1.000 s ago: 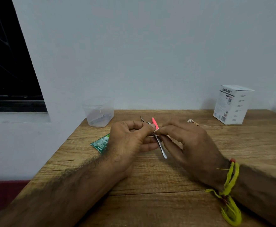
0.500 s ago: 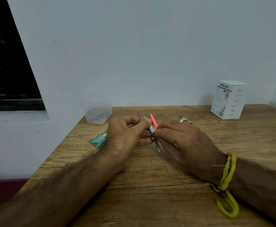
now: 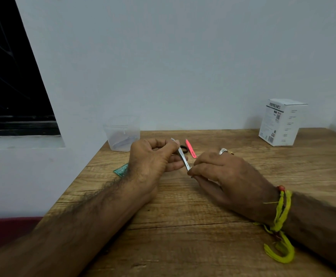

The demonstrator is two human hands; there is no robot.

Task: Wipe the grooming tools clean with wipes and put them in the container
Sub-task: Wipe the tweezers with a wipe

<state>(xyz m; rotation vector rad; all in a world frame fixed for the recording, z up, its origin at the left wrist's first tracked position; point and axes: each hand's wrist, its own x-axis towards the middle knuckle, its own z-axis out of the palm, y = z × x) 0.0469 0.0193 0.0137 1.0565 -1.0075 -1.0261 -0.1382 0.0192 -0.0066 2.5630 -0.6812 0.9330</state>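
A slim silver tweezer-like tool (image 3: 182, 156) is held over the wooden table (image 3: 183, 236). My left hand (image 3: 153, 160) pinches its upper end between thumb and forefinger. My right hand (image 3: 223, 172) is closed around its lower end; whether a wipe sits under those fingers I cannot tell. A pink tool (image 3: 190, 151) lies on the table just behind the hands, beside a dark ring-shaped handle (image 3: 184, 149). The clear plastic container (image 3: 121, 132) stands at the table's back left corner with something pale inside.
A green wipe sachet (image 3: 121, 170) lies on the table, partly hidden under my left wrist. A white cardboard box (image 3: 281, 121) stands at the back right by the wall. The table's left edge runs close to my left forearm.
My right hand has slid down the silver tool toward its lower tip, and more of the shaft now shows between the hands. The pink tool is now clear of my fingers.
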